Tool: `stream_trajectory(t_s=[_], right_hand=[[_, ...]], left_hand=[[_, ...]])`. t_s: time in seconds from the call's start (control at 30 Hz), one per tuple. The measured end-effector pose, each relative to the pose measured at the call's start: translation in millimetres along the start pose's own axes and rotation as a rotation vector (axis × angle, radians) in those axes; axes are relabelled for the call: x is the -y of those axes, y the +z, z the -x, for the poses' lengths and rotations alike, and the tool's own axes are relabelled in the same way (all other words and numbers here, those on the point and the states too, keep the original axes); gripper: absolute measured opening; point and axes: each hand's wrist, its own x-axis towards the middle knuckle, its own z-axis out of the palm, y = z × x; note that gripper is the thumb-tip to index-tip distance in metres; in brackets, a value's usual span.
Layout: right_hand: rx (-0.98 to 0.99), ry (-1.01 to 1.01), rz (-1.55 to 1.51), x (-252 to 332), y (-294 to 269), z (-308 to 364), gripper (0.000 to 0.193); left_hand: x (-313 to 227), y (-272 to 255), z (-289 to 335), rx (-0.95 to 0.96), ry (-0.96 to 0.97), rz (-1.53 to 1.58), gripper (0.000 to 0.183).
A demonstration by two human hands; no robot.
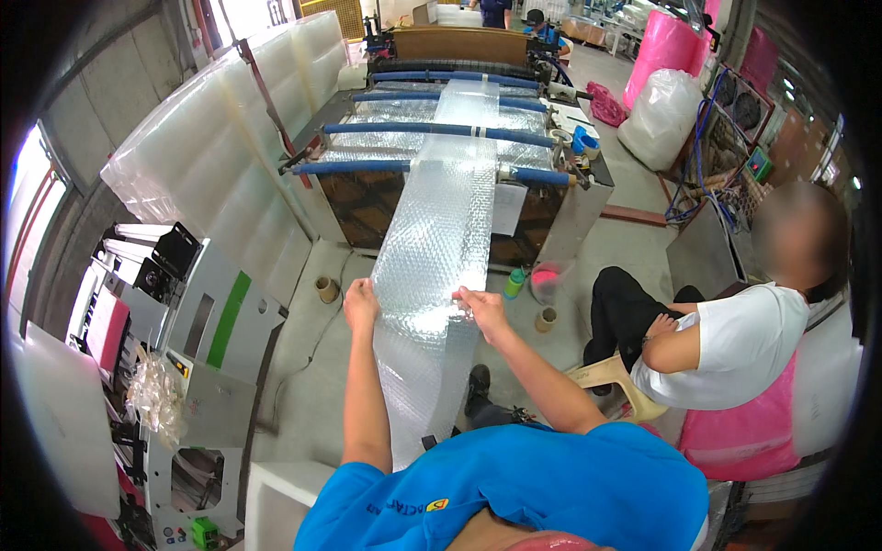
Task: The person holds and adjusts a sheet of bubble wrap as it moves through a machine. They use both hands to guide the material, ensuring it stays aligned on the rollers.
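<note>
A long strip of clear, shiny bubble wrap runs from the rollers of a machine down toward my lap. My left hand pinches its left edge, fingers closed. On the opposite edge, a little lower, my right hand grips the strip between thumb and fingers. Between my hands the sheet is spread out flat, with bright glare on it. Farther up, the strip passes over several blue rollers of the machine. Its lower end hangs down in front of my body, partly hidden by my blue shirt.
To my right a person in a white shirt sits on a cream stool. A green bottle and cardboard cores stand on the floor. A grey machine is at left, large wrapped rolls behind it. Another person stands far off.
</note>
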Motion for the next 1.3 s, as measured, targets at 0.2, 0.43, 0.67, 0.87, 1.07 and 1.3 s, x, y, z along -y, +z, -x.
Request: stream_trajectory(t_s=[0.2,0.43,0.67,0.87,1.07,1.3], right_hand=[[-0.178,0.156,-0.030,-49.4,1.5,3.3,0.024],[-0.152,0.256,0.239,-110.6,-18.8,-24.5,0.025],[-0.024,0.370,0.450,-150.0,-44.2,-38.7,0.025],[-0.133,0.260,0.444,-165.8,-59.0,-93.9,0.022],[-0.096,0.214,0.426,-123.0,-69.9,-158.4,0.022],[-0.139,-0.005,0.418,-89.0,-85.3,-228.3,0.025]], left_hand=[[40.0,34.9,8.7,0.151,-0.005,0.011,0.037],[84.8,68.8,1.8,0.501,-0.149,0.197,0.047],[158.7,123.4,9.9,0.492,-0.216,-0.111,0.056],[100.8,146.3,-28.1,0.546,-0.160,-0.116,0.049],[98.9,194.9,-85.8,0.489,-0.197,0.040,0.045],[10.3,205.4,-141.6,0.502,-0.411,0.164,0.047]])
